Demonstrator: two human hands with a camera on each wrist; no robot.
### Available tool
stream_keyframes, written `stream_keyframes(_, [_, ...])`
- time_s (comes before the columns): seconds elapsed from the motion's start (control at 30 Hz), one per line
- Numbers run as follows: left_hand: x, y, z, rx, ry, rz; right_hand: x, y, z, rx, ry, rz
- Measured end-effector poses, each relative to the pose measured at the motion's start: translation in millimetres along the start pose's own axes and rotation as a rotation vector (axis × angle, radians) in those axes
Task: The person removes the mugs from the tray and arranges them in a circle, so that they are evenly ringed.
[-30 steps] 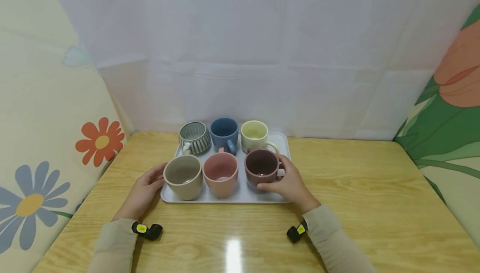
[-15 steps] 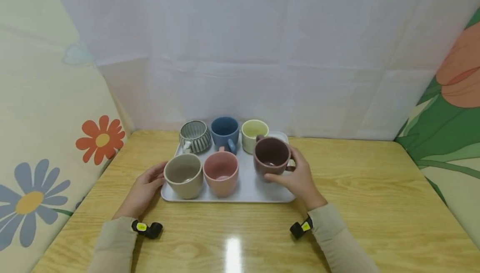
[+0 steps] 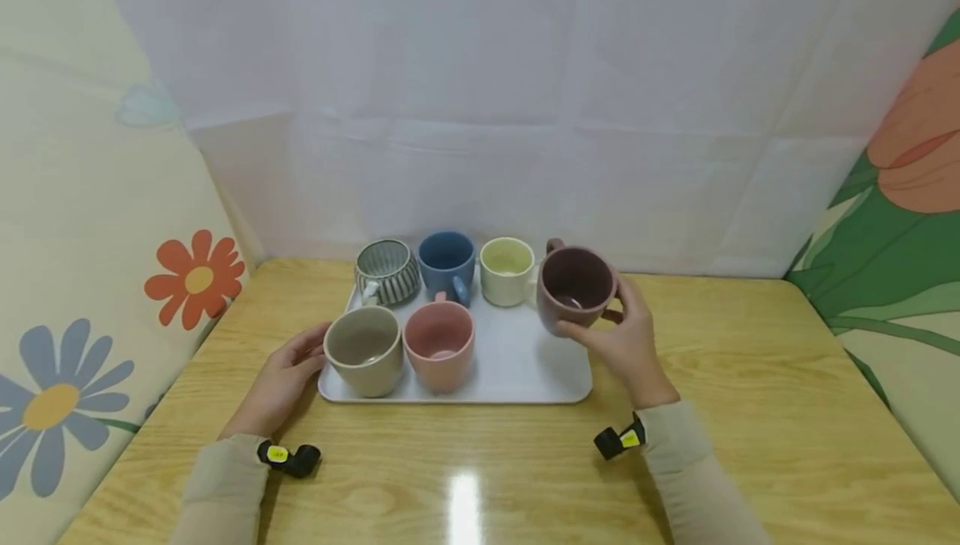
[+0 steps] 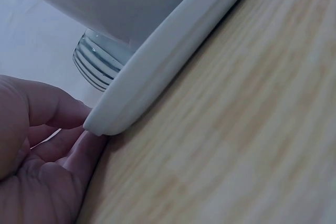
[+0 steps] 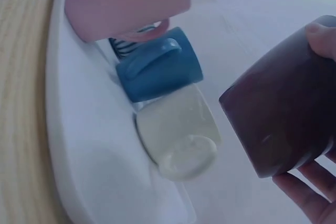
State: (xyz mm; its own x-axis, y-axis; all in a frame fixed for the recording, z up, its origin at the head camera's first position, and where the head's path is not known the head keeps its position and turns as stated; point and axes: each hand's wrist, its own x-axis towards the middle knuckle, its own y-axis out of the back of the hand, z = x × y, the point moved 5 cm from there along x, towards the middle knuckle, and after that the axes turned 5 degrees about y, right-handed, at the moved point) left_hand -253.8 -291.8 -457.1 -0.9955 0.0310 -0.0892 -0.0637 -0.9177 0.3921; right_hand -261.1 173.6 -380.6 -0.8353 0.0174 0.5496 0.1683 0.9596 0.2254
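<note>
My right hand [image 3: 628, 347] holds a dark plum mug [image 3: 558, 307] by its body, up above the right edge of the white tray [image 3: 517, 370]. In the right wrist view the plum mug [image 5: 283, 103] is well clear of the tray, thumb on one side and fingers on the other. My left hand [image 3: 279, 382] grips the tray's left rim beside a beige mug [image 3: 365, 366]; in the left wrist view the fingertips [image 4: 79, 116] pinch the rim. A pink mug [image 3: 441, 366] stands right of the beige one.
Along the tray's back stand a grey striped cup [image 3: 387, 278], a blue mug [image 3: 442, 270] and a pale yellow-green mug [image 3: 506, 278]. The tray sits on a wooden table [image 3: 750, 412]. A white cloth [image 3: 525, 112] hangs behind, with flowered cloth at both sides.
My right hand has lifted the plum mug from the tray's front right and carried it up and to the right. The left hand stays at the tray's rim.
</note>
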Motion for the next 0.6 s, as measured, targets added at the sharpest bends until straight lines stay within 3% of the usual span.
stream_keyframes(0.23, [0.9, 0.9, -0.2, 0.011, 0.031, -0.004, 5.8, 18, 4, 0.002, 0.014, 0.090])
stream_keyframes(0.6, [-2.5, 0.3, 0.6, 0.004, 0.019, 0.008, 8.3, 29, 25, -0.001, -0.119, 0.157])
